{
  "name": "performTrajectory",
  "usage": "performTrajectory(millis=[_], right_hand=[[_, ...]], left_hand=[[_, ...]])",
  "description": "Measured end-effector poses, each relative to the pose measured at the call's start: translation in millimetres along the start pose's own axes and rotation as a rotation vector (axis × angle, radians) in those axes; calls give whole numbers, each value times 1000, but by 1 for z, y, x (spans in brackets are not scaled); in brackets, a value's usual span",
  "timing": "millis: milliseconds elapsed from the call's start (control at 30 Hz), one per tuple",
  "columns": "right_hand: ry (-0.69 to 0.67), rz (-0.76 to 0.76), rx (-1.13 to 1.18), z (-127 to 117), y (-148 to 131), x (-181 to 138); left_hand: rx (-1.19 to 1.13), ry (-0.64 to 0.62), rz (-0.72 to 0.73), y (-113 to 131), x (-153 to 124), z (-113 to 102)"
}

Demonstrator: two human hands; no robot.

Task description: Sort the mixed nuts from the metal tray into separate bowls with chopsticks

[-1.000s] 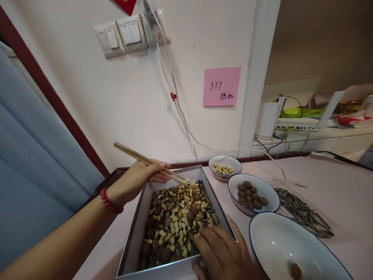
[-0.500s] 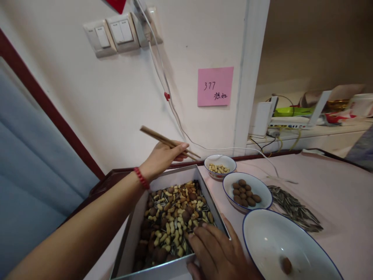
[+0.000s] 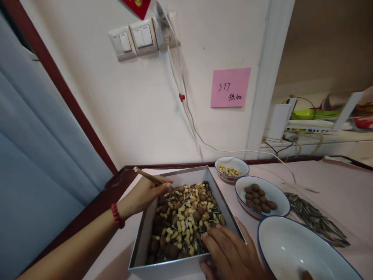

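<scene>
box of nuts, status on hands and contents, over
Left hand holds chopsticks, angled down into box. Peanuts, round brown nuts, seeds mixed inside. Right hand over near right corner, hiding some.

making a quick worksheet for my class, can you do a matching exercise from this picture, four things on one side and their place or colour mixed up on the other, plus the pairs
Things:
1. chopsticks
2. right hand
3. bracelet
4. paper note

Place or colour:
A. pink, on the wall
B. held in the left hand
C. over the near right corner of the box
D. red, beaded

Pairs: 1-B, 2-C, 3-D, 4-A
</scene>
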State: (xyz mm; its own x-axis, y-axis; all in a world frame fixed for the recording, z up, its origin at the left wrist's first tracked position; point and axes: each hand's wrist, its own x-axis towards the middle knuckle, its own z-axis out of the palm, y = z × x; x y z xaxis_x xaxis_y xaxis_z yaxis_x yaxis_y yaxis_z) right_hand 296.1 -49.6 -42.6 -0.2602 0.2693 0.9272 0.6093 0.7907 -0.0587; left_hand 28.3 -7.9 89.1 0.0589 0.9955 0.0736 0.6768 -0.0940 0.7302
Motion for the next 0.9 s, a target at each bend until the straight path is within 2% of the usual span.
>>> performTrajectory(millis=[233,433,733,833,900], right_hand=[[-27,-27,1,0,3,3],[-26,-45,2,0,5,2],[-18,-36,0,1,3,3],[0,-28,-9,2,3,4],[7,-31,-18,2,2,4]], left_hand=[[59,-55,75,-7,11,8],[41,-16,-5,-6,12,7],[-371,184,-192,11,2,-11],[-527,191,-189,22,14,-12],[-590,163,-151,40,32,-4]])
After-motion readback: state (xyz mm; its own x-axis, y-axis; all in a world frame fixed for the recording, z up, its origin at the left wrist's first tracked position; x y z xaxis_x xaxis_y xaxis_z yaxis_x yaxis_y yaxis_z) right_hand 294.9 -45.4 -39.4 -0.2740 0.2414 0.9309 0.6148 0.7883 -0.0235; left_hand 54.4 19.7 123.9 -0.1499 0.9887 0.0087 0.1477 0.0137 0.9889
